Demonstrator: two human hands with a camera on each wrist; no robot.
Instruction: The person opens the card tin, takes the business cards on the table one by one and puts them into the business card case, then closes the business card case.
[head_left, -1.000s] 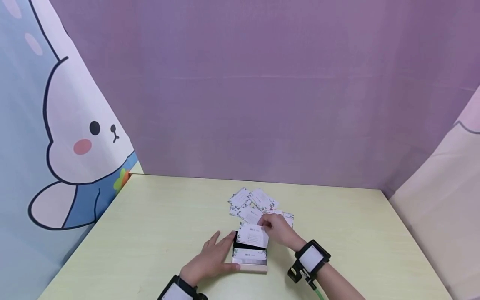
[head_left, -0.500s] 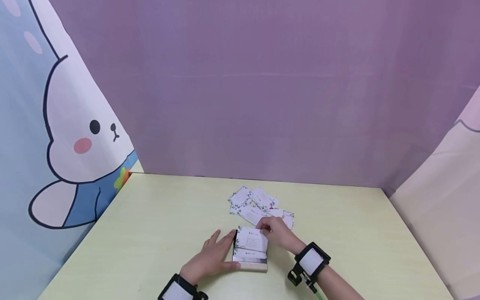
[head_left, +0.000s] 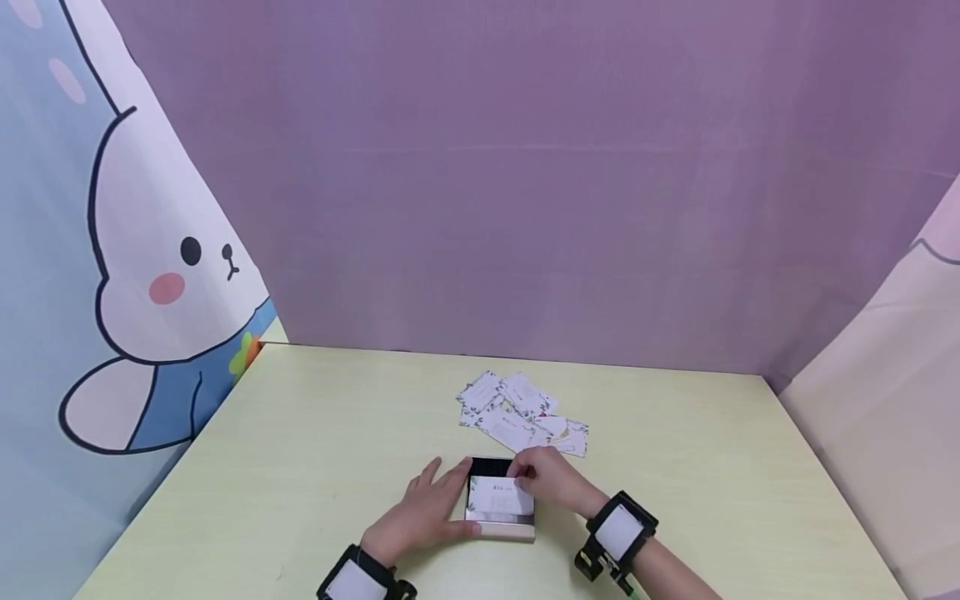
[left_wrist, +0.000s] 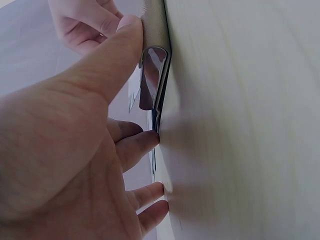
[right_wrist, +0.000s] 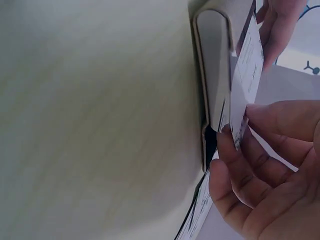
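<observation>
Print on the cards [head_left: 501,495], perhaps text, too small to read

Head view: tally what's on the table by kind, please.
Card case: 1
Card held by the right hand over the case: 1
Loose cards scattered behind: about 6, overlapping, so not exact
Hands: 2, the left hand steadying the case
Total: about 10

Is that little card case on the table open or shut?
Open. The card case lies flat, dark lining exposed, while the right hand slides a card into it.
</observation>
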